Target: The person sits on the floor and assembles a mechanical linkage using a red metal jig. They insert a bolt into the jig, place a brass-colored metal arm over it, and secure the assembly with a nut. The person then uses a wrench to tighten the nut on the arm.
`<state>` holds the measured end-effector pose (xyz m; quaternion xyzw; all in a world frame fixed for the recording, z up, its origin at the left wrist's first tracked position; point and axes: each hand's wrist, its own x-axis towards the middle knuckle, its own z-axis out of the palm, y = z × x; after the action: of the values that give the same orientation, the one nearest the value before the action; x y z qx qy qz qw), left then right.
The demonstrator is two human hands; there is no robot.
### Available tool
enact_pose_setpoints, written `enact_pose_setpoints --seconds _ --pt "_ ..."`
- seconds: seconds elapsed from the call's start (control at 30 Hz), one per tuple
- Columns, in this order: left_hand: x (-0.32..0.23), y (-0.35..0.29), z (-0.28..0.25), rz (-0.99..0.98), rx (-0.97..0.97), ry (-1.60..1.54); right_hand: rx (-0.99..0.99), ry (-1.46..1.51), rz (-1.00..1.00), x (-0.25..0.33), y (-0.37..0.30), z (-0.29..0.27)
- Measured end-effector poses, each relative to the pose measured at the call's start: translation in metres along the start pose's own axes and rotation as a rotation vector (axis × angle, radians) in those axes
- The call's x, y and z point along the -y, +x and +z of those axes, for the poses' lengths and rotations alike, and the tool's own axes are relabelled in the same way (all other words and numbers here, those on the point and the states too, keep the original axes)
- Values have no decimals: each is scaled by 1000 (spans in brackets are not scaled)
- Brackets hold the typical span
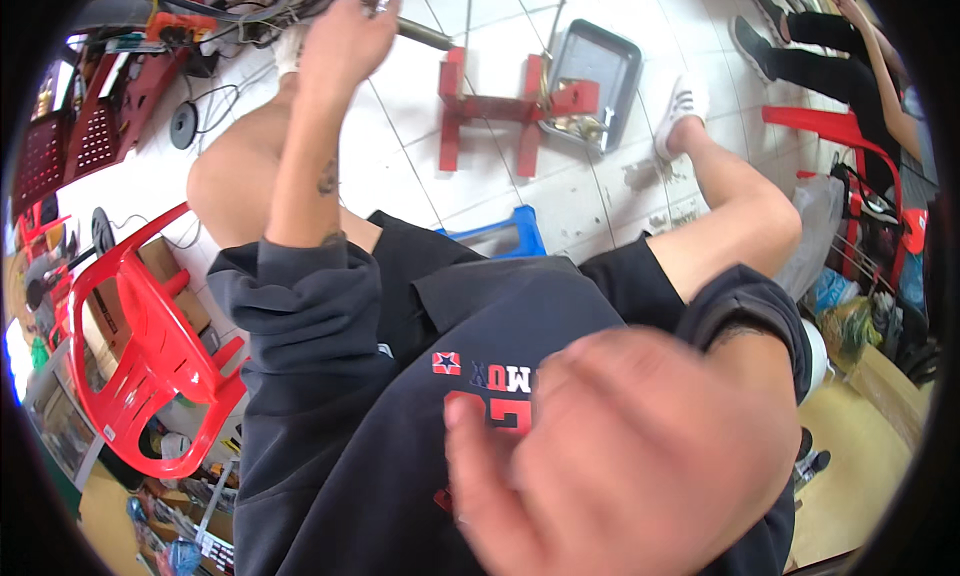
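My left hand (350,38) reaches out at the upper left, past my left knee, with its fingers closed. A dark metal rod or tube (425,33) sticks out from beside it to the right, and some shiny metal shows at the fingers; the grip itself is partly hidden. My right hand (620,456) is raised close in front of my chest, large and blurred, its fingers bent. Nothing can be made out in it. Beyond my knees a red metal stand (490,108) stands on the floor. Beside it lies a grey tray (625,71) with metal parts at its near end.
A blue plastic stool (525,231) is between my legs. Red plastic chairs stand at left (130,376) and right (820,121). A red perforated rack (100,131) and cables fill the upper left. Another person's dark-trousered leg (815,71) reaches in at upper right, near bags (850,321).
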<state>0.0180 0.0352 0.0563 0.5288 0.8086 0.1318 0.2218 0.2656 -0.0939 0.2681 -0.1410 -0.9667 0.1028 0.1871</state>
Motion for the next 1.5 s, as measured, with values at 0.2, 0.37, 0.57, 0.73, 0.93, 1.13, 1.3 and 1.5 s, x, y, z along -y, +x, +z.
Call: enact_pose_setpoints --seconds 0.2,0.37,0.57,0.73,0.93,1.13,1.3,1.5 --pt "-36 -22 1 76 160 -385 -178 -46 578 -156 -42 74" --pt "-54 -27 46 164 369 -680 -152 643 761 -185 -63 103" --pt "-74 -28 53 161 577 -728 -333 769 807 -189 -74 112" --pt "-103 -55 36 400 207 -600 -427 660 1099 -244 -118 81" --pt "-120 -136 -43 1249 574 -1174 -201 -28 1240 -321 -188 147" --pt "-127 -155 -45 1296 531 -1186 123 18 1387 -326 -255 268" --pt "-121 -164 -42 1230 507 -1179 150 100 1414 -323 -272 317" --pt "-123 -132 1 1203 354 -1157 115 109 1465 -327 -300 344"
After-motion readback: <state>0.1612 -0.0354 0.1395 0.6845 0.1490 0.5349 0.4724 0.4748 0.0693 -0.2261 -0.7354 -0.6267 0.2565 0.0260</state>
